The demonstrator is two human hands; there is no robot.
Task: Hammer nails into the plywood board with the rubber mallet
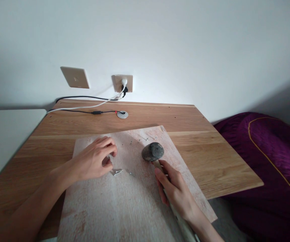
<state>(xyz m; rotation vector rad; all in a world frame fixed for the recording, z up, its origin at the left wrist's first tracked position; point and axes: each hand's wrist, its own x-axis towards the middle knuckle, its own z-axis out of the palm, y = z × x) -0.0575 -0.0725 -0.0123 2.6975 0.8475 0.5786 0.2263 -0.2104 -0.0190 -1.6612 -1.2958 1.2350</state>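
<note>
A pale whitewashed board (124, 205) lies on the wooden desk (180, 124). My right hand (175, 190) is wrapped round the wooden handle of a hammer (152, 152), whose dark head rests on the board. My left hand (96, 159) lies on the board to the left, fingers curled and pinched over something small that I cannot make out. Loose nails (117, 172) lie on the board just below that hand. Several small nails (146, 138) stand or lie near the board's far edge.
A wall socket (123, 83) holds a white plug, with white and black cables (84, 107) running left along the desk's back edge. A cable grommet (122, 114) sits in the desk. A purple cushion (268, 161) lies to the right, a white surface (6, 134) to the left.
</note>
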